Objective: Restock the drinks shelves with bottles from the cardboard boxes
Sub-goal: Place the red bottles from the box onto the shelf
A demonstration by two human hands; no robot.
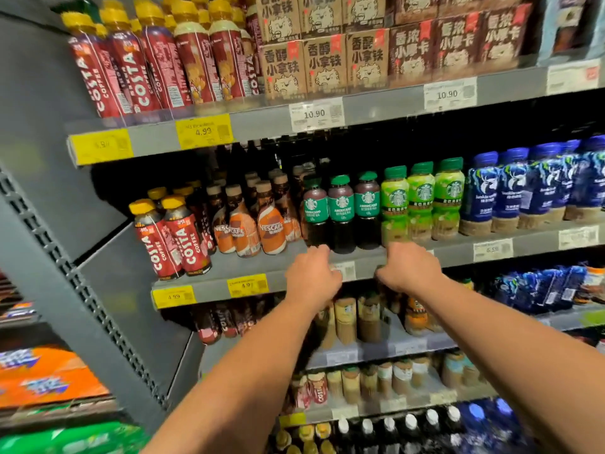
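Two hands of mine are up at the front lip of the middle shelf (229,268), backs turned toward me. My left hand (312,276) sits just below the leftmost of three dark Americano bottles (342,214), knuckles at the shelf edge. My right hand (411,271) is near it, under the spot where the dark bottles meet the light green Starbucks bottles (422,201). The fingers of both hands are curled away from me over the edge, so I cannot tell whether either one grips the lip, pinches something small, or holds nothing.

The Americano bottles stand upright in a row at the very front of the shelf, touching one another. To their left stand orange Nescafé bottles (244,231), and further left the red Costa bottles (183,244) with yellow caps. To the right of the green ones comes a run of blue bottles (523,188). Yellow price tags (247,285) line the shelf strip left of my hands. On the shelf above stand brown cartons (324,65).
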